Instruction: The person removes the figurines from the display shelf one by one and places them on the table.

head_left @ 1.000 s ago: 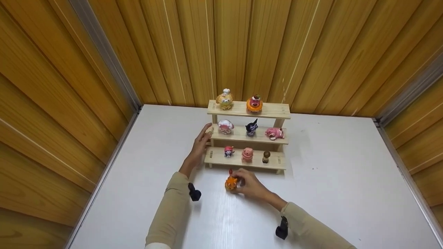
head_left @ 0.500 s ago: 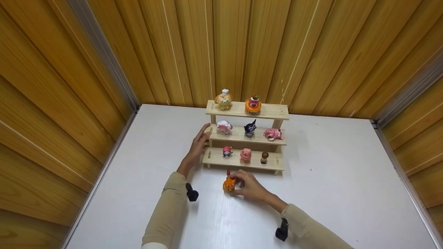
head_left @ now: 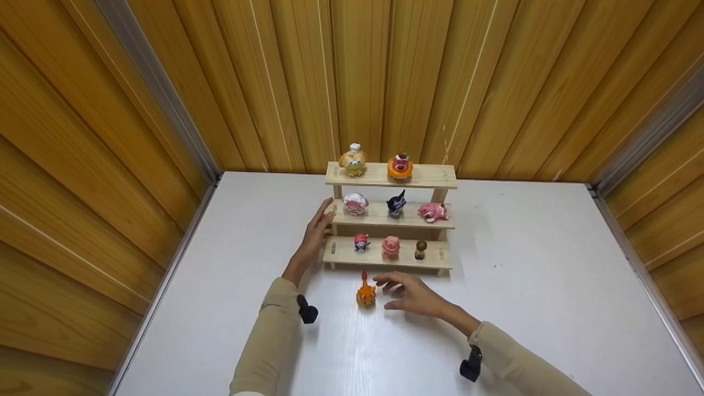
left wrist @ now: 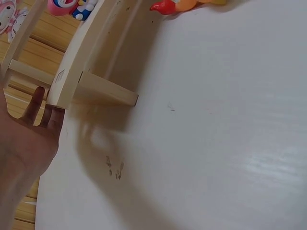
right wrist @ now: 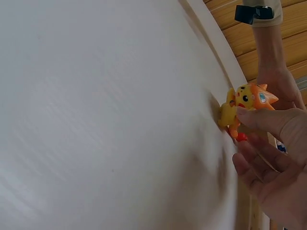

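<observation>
An orange cat-like figurine (head_left: 366, 297) with a red-tipped tail stands on the white table in front of a three-tier wooden display stand (head_left: 432, 175). My right hand (head_left: 410, 294) is just right of it, thumb and fingers parted and holding nothing. In the right wrist view the thumb overlaps the figurine's yellow and orange body (right wrist: 247, 96). My left hand (head_left: 314, 236) lies along the stand's left side, its extended fingers against the board ends. The left wrist view shows those fingers (left wrist: 36, 103) at the end of a board.
Two figurines stand on the top tier, including an orange one with a chef's hat (head_left: 353, 162). The middle tier bears three, among them a pink lying one (head_left: 433, 212). Three small ones, such as a pink pig-like figure (head_left: 391, 247), occupy the bottom tier. Wood-panelled walls (head_left: 275, 82) surround the table.
My right hand has let go of the orange figurine and drawn back to the right, its fingers spreading. The figurine stays on the table, and my left hand stays at the stand.
</observation>
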A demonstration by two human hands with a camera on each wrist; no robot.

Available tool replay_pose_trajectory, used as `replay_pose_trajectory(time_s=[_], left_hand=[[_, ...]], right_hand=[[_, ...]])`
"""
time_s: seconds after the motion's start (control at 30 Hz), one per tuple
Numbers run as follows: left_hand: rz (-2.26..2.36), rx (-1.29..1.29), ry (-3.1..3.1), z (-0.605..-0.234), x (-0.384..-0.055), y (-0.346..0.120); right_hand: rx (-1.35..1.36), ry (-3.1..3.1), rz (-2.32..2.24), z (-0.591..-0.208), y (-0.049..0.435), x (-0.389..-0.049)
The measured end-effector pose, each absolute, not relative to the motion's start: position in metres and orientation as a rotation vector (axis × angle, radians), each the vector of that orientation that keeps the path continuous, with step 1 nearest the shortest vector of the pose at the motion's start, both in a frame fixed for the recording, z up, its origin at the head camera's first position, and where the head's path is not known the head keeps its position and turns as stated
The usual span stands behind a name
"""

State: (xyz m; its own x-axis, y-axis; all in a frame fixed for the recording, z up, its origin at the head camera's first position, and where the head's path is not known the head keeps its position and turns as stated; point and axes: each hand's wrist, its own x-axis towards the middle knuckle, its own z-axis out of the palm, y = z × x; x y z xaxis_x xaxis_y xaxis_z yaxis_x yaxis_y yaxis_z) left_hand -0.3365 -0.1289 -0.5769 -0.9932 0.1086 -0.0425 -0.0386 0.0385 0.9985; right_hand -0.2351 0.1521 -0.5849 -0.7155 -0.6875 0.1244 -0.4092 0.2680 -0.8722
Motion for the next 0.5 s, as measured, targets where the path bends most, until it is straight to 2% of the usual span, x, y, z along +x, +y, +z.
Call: replay_pose_trajectory(time_s=[0.5], left_hand=[[2.049, 0.11, 2.235, -0.576, -0.334, -0.131]], right_hand=[[-0.964, 2.265, -1.435, -0.547, 0.186, -0.233]])
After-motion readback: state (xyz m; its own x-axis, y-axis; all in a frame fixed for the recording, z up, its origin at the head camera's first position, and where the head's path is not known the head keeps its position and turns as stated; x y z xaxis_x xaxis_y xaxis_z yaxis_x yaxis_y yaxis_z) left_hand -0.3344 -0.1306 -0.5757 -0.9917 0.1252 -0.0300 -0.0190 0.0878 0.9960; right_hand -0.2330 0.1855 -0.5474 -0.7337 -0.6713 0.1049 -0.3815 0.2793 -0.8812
